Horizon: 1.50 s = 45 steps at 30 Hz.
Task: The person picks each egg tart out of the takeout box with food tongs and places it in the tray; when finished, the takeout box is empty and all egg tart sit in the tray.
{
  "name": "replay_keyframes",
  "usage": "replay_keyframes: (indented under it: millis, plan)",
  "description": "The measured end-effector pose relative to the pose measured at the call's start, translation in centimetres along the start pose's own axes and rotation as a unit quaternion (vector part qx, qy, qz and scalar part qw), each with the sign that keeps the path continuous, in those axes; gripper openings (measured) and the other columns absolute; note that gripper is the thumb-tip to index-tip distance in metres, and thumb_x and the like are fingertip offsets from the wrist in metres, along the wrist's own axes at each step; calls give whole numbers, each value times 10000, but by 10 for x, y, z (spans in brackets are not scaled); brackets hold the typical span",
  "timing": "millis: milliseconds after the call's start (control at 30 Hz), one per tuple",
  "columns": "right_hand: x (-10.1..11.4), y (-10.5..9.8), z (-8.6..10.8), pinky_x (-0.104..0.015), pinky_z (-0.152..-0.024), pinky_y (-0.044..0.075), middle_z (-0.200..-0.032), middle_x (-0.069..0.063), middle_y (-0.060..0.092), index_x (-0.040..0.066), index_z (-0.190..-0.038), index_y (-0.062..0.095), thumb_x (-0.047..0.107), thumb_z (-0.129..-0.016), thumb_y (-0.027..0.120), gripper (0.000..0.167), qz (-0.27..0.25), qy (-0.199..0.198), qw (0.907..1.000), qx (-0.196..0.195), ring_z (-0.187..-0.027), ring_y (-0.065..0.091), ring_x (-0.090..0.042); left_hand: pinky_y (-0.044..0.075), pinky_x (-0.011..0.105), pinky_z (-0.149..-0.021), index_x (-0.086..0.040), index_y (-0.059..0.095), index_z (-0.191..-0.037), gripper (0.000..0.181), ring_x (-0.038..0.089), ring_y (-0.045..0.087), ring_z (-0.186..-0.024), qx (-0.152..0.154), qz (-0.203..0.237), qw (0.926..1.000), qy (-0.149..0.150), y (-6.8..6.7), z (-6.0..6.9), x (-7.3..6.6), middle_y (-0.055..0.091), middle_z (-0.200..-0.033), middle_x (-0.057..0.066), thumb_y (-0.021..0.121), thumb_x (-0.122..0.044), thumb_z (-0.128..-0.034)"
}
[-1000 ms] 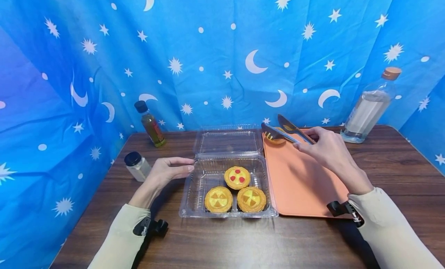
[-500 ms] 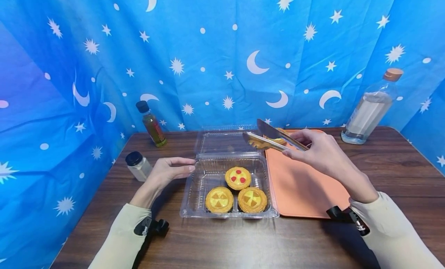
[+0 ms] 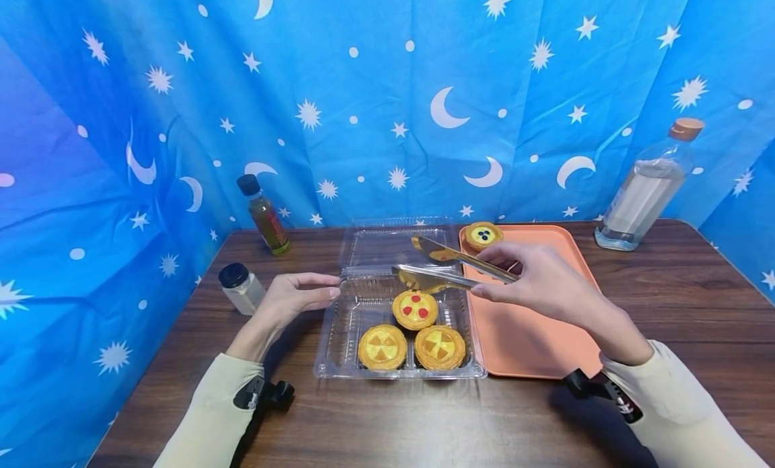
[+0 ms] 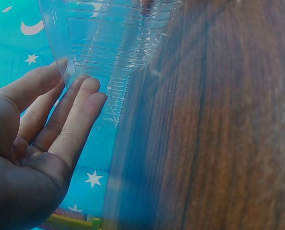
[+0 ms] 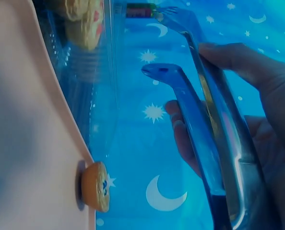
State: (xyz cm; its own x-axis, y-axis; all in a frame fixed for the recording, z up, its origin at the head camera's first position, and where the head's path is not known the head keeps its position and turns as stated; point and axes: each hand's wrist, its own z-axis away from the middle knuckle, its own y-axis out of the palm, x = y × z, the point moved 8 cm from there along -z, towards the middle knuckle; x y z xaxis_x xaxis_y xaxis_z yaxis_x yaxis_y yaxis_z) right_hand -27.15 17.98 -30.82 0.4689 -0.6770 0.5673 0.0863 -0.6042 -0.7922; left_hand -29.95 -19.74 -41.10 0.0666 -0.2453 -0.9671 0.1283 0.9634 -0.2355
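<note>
"While two triangle-topped tarts (image 3: 382,347) sat nearest, inside the clear clamshell container (image 3: 339,373), what were the hands doing?"

"The left hand's (image 3: 287,303) fingers touched the container's left edge, nearly straight. The right hand (image 3: 539,276) held metal tongs (image 3: 432,277), arms well parted, by the red-dotted tart (image 3: 414,311); contact, I couldn't tell."

"Which step, then?"

"Lining up on that tart, I judged. The next move called for lowering the tongs squarely around its crust."

"Farther off?"

"A dark-berried tart (image 3: 483,236) sat at the orange tray's (image 3: 514,350) far left corner."
</note>
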Motion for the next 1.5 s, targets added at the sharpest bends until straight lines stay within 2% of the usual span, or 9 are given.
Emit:
replay_keyframes:
  millis: [100,367,633,867,1033,1300,1500]
  plan:
    - [4,6,0,-394,-771,589,-1125,-39,757,66,-1268,726,370,-884,895,518,-89,-53,9998,162,-951,695,-202,604,404,-974,11,755,-1264,360,263,756,-1085,-14,-49,10000,-8,0,0,0,736,-1272,175,830,-158,-955]
    - [15,21,0,-308,-653,536,-988,55,732,93,-1196,745,356,-865,913,456,-335,-327,9971,603,-792,605,-138,608,409,-965,16,759,-1253,354,254,761,-1065,-17,27,10000,-18,0,0,0,740,-1263,175,835,-149,-949]
    - [23,34,2,-322,-685,528,-979,80,715,108,-1206,746,392,-885,891,452,-297,-582,9939,889,-817,616,-147,603,437,-972,32,753,-1255,356,244,763,-1054,-8,135,9999,13,0,0,0,743,-1251,183,833,-126,-946]
    - [28,44,4,-298,-653,495,-955,98,702,118,-1205,743,382,-886,888,439,-304,-676,9908,1131,-781,587,-128,600,437,-976,26,754,-1258,363,256,761,-1066,-15,56,10000,26,1,1,-1,738,-1263,184,835,-143,-948]
    - [31,51,5,-296,-658,490,-994,76,719,110,-1225,741,389,-893,880,456,-264,-694,9887,1299,-761,569,-97,603,433,-970,30,752,-1258,358,250,763,-1059,10,93,10000,35,1,0,-1,741,-1255,183,830,-136,-951]
    - [35,58,7,-304,-664,491,-1089,35,746,113,-1242,749,386,-886,886,469,-181,-635,9868,1482,-791,594,-125,604,431,-969,26,755,-1255,353,243,765,-1052,26,107,9999,12,0,1,-1,744,-1250,176,830,-134,-950]
    - [38,61,9,-289,-622,462,-1110,36,747,105,-1256,746,394,-884,887,492,-105,-726,9855,1531,-711,529,-67,608,422,-963,21,757,-1256,360,252,763,-1057,0,41,10000,16,0,0,-1,742,-1255,178,835,-146,-947]
